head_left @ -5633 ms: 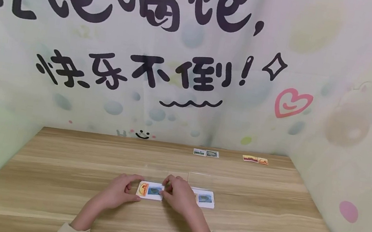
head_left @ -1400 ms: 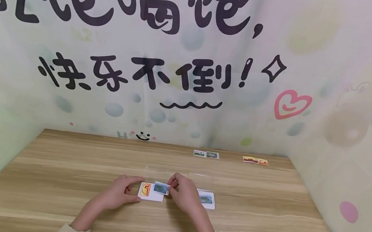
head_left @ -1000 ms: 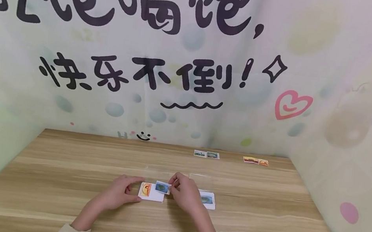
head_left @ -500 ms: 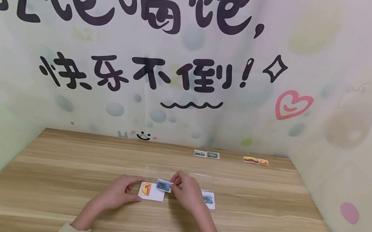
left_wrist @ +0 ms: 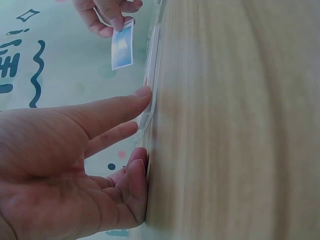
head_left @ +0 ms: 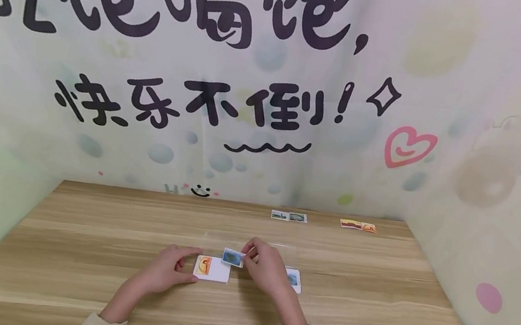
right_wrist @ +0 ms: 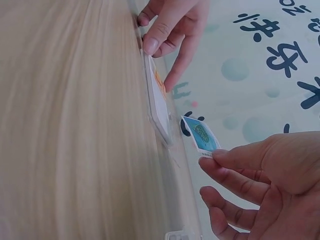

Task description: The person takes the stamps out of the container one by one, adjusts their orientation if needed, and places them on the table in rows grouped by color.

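My right hand (head_left: pixel 267 266) pinches a blue stamp (head_left: pixel 233 257) with a white border by its right edge, between thumb and index finger. The right wrist view shows a green patch on the stamp (right_wrist: pixel 201 136), which is held up off the table. My left hand (head_left: pixel 169 267) holds the left end of a flat white case (head_left: pixel 219 275), thumb on the near edge and index finger on the far edge. An orange stamp (head_left: pixel 203 265) lies on the left half of that case. A second white case (head_left: pixel 299 288) with a blue stamp is partly hidden behind my right hand.
Clear plastic lids (head_left: pixel 216 241) lie behind the cases, hard to make out. Near the table's back edge lie a pair of grey-green stamps (head_left: pixel 289 216) and a pair of red and orange stamps (head_left: pixel 357 225). A printed cloth backdrop (head_left: pixel 166 160) rises behind the wooden table (head_left: pixel 123 215).
The blue stamp lay beside the orange one on the left case; my right hand has lifted it off and carried it up and to the right. My left hand has stayed on the case.
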